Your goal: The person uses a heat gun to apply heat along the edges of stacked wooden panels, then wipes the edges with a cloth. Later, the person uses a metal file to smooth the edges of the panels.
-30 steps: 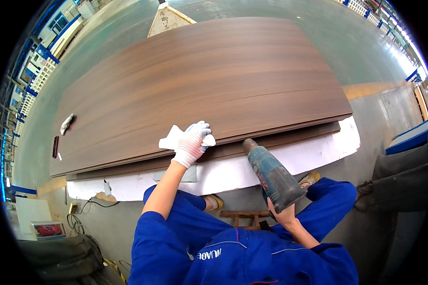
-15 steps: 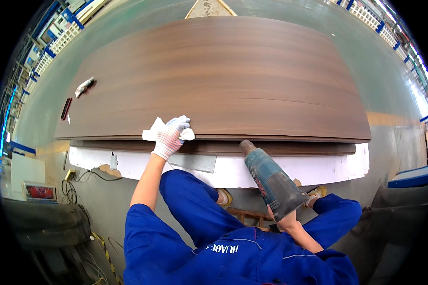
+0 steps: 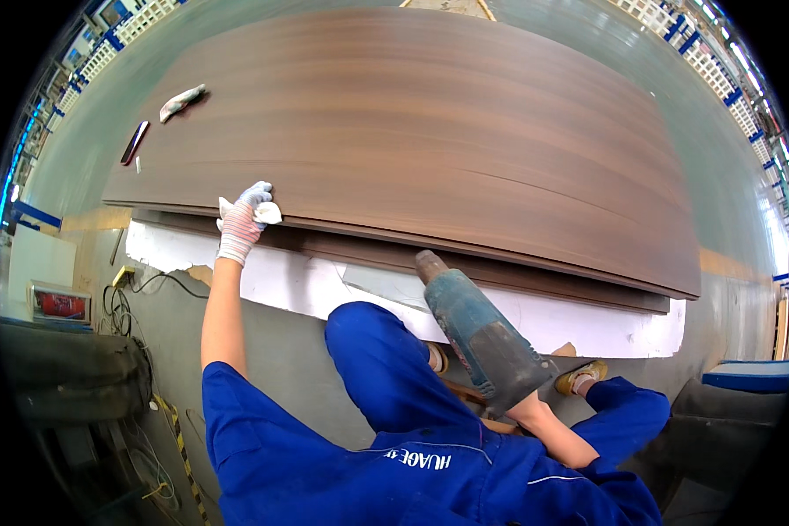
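A large brown wood-grain panel (image 3: 394, 131) lies flat in front of me, on top of other brown panels. At its near edge, left of the middle, my left hand (image 3: 240, 226) in a striped knit glove is closed on a white cloth (image 3: 269, 213), pressing it against the edge. Closed round the grip of a blue-green and black heat gun (image 3: 478, 333) is my right hand (image 3: 528, 408), partly hidden behind the tool's body. The metal nozzle points up and left, close to the panels' near side, right of the left hand.
A crumpled whitish cloth (image 3: 182, 103) and a dark narrow tool (image 3: 135, 143) lie on the panel's left end. White sheeting (image 3: 579, 326) lies under the stack. Cables (image 3: 118, 302) run over the floor at left, near a dark padded seat (image 3: 70, 377).
My left hand has slid left along the panel's edge with the cloth. The heat gun has shifted slightly left. The whole view has turned somewhat.
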Demonstrator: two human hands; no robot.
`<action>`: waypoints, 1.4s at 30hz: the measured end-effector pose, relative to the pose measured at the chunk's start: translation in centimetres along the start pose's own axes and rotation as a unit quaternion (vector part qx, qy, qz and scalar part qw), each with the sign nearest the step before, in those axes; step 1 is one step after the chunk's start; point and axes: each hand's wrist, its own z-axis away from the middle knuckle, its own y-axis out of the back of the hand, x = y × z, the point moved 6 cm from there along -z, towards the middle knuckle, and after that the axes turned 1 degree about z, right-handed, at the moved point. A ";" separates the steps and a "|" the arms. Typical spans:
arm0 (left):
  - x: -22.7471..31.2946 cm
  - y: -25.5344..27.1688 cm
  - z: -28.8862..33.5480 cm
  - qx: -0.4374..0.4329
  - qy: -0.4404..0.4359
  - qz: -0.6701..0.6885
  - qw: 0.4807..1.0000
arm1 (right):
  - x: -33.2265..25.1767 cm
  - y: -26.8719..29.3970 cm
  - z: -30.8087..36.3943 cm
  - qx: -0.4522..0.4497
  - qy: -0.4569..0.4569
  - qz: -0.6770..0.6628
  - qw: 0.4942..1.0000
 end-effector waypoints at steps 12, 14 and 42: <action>3.2 4.5 -0.3 -0.042 -0.225 -0.274 0.934 | -0.6 -5.2 -3.2 -0.036 0.041 -0.009 0.998; 3.8 3.8 1.0 -0.047 -0.297 -0.347 0.888 | -1.2 -4.8 -3.8 -0.019 0.050 0.021 0.998; -3.3 -19.2 9.2 -0.130 -0.416 -0.609 0.662 | 1.8 0.3 4.8 -0.004 -0.014 0.102 0.995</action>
